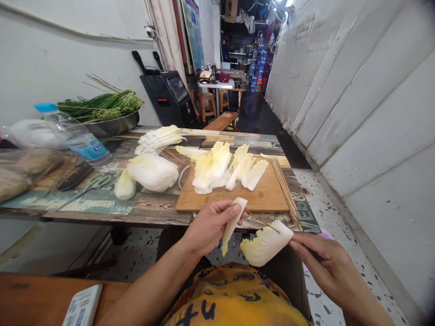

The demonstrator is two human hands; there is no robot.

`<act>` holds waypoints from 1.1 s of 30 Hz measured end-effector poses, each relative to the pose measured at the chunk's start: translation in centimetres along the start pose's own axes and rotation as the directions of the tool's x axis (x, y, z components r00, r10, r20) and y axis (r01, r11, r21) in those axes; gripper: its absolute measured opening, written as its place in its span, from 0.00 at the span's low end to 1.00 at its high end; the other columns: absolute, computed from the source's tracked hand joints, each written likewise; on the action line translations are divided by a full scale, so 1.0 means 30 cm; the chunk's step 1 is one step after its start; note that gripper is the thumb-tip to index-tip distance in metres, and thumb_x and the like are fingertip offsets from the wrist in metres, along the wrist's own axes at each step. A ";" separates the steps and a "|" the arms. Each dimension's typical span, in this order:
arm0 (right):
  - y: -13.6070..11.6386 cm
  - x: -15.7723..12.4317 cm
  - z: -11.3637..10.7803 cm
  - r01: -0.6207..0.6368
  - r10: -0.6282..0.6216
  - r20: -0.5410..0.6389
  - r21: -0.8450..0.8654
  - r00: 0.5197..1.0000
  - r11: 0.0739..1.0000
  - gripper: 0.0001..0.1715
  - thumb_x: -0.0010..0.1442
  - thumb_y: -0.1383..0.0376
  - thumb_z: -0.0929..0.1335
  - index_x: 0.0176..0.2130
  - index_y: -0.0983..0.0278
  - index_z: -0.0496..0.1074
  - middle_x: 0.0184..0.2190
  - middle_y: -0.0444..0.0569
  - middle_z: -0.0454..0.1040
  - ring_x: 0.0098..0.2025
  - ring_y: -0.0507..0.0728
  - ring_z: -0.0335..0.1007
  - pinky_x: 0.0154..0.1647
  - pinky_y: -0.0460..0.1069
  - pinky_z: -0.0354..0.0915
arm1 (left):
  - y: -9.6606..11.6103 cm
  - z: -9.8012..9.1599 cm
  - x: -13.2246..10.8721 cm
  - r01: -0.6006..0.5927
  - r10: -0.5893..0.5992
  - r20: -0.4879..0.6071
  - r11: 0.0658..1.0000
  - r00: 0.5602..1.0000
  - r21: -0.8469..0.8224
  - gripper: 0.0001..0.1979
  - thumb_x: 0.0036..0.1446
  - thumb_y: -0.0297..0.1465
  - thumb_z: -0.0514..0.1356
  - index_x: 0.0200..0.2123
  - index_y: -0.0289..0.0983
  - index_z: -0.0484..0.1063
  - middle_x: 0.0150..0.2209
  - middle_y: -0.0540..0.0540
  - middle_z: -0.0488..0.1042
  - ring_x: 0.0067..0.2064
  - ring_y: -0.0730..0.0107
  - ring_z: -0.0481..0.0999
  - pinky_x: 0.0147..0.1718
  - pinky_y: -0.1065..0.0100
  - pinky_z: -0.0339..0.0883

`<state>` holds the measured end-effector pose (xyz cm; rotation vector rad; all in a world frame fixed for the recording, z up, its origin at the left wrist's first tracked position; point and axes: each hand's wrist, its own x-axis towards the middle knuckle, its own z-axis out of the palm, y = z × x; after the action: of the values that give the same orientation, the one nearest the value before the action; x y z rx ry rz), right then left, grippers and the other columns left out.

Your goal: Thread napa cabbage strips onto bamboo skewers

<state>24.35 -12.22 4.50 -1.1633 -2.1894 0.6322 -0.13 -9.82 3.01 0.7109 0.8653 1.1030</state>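
Pinched between the thumb and fingers of my left hand is a narrow piece of napa cabbage leaf. A thin bamboo skewer runs from beside that piece into a broader cabbage leaf. My right hand is closed at the white end of this leaf, in line with the skewer; the fingers hide the exact grip. Both hands are in front of the wooden cutting board, where several cut cabbage leaves lie. Along the board's right side rests a bundle of skewers.
Left of the board sit a napa cabbage, stacked leaves, green-handled scissors and a water bottle. A metal bowl of skewered greens stands behind. A wooden bench lies beyond the table; a wall rises at right.
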 end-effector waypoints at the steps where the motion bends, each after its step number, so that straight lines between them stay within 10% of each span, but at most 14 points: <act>1: 0.000 -0.001 -0.001 0.002 -0.003 -0.003 -0.008 1.000 1.000 0.14 0.64 0.64 0.62 0.43 0.61 0.76 0.33 0.48 0.81 0.30 0.55 0.76 0.30 0.46 0.70 | 0.001 0.001 0.000 0.002 -0.002 -0.005 1.000 1.000 -0.003 0.10 0.47 0.35 0.68 0.28 0.33 0.79 0.27 0.47 0.75 0.25 0.78 0.69 0.25 0.76 0.65; 33: 0.008 -0.002 0.010 0.012 -0.012 0.033 0.011 0.999 1.000 0.13 0.65 0.67 0.62 0.43 0.61 0.76 0.33 0.48 0.80 0.30 0.51 0.74 0.29 0.43 0.66 | -0.003 -0.001 0.000 -0.004 0.004 -0.031 1.000 1.000 0.009 0.12 0.45 0.37 0.69 0.28 0.32 0.78 0.26 0.47 0.74 0.25 0.77 0.69 0.24 0.76 0.66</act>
<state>24.33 -12.20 4.11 -1.1412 -2.2163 0.6622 -0.11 -9.85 2.92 0.7046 0.8960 1.1168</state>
